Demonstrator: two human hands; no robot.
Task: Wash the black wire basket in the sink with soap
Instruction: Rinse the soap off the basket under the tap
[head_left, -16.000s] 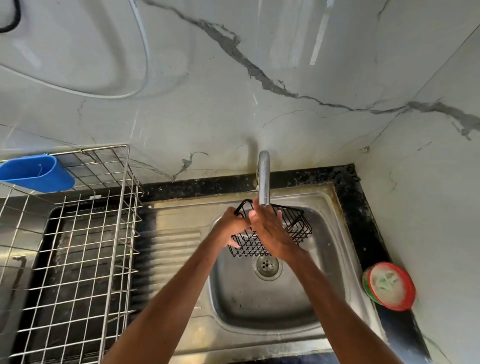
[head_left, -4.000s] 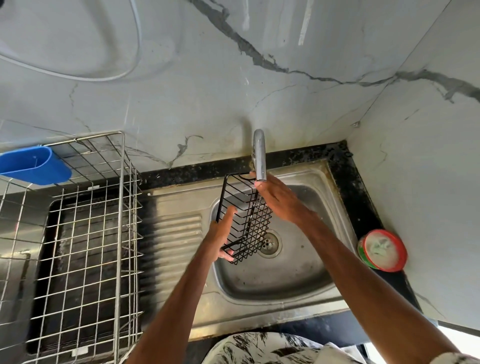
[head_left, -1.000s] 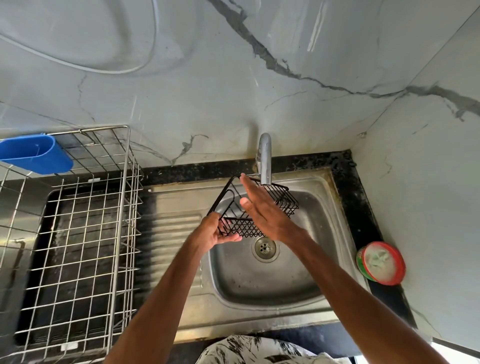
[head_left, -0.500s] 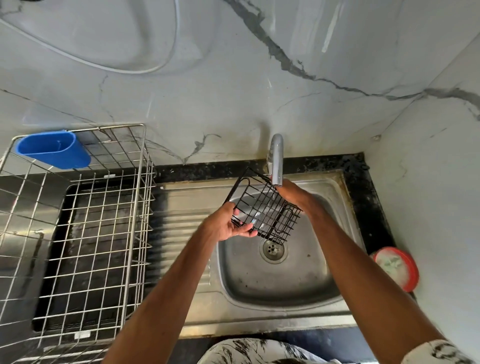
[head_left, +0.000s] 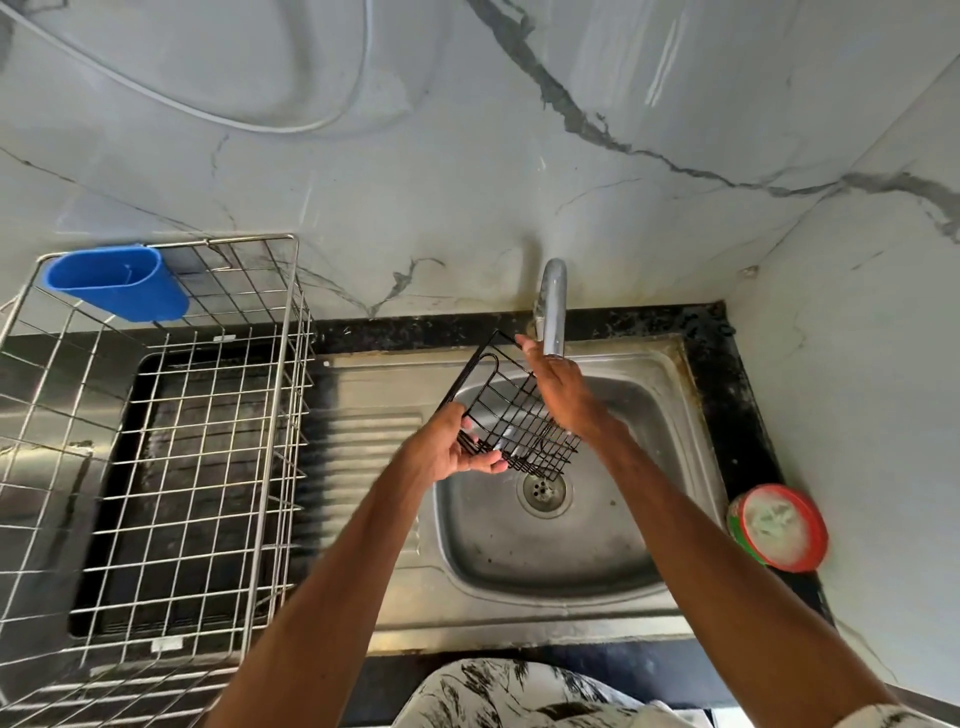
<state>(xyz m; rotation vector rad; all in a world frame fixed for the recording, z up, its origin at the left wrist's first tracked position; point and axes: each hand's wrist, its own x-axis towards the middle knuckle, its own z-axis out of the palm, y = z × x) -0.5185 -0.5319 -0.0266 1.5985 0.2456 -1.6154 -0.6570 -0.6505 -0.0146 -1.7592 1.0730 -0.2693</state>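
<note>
The black wire basket (head_left: 506, 415) hangs tilted over the steel sink (head_left: 660, 415), just below the tap (head_left: 553, 306). My left hand (head_left: 447, 449) grips its lower left corner, fingers curled under the wires. My right hand (head_left: 561, 389) lies flat against the basket's right side with straight fingers pointing up toward the tap. Whether water is running cannot be told.
A round red-rimmed soap tub (head_left: 779, 525) sits on the black counter at the right. A large steel wire dish rack (head_left: 171, 441) with a blue plastic cup (head_left: 117, 283) stands to the left of the sink. Marble walls close in behind and on the right.
The basket has tipped a little, its near end lower. My right hand has slid along its right side, fingers now straight up by the tap. My left hand keeps its grip.
</note>
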